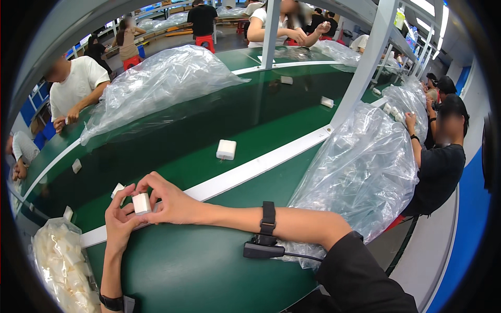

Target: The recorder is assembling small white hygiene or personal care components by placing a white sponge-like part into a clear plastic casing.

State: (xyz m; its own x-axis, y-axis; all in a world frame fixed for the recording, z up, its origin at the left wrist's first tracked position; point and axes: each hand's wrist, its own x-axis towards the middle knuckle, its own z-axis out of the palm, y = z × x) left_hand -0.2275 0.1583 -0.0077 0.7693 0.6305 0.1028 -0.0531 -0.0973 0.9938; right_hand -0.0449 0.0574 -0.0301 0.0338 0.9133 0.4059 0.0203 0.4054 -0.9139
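Note:
A small white block, shaped like a charger housing, is held up between my two hands over the white rail at the left of the bench. My left hand pinches it from the left with thumb and fingers. From the other side, my right hand grips it with curled fingers and thumb. Just behind my left fingers lies another white housing, partly hidden. One more white housing rests on the green belt ahead.
A clear bag of white pieces stands at the near left. Large clear plastic bags bulge at the right and across the belt. A white rail and grey posts border the green belt. Several people work around it.

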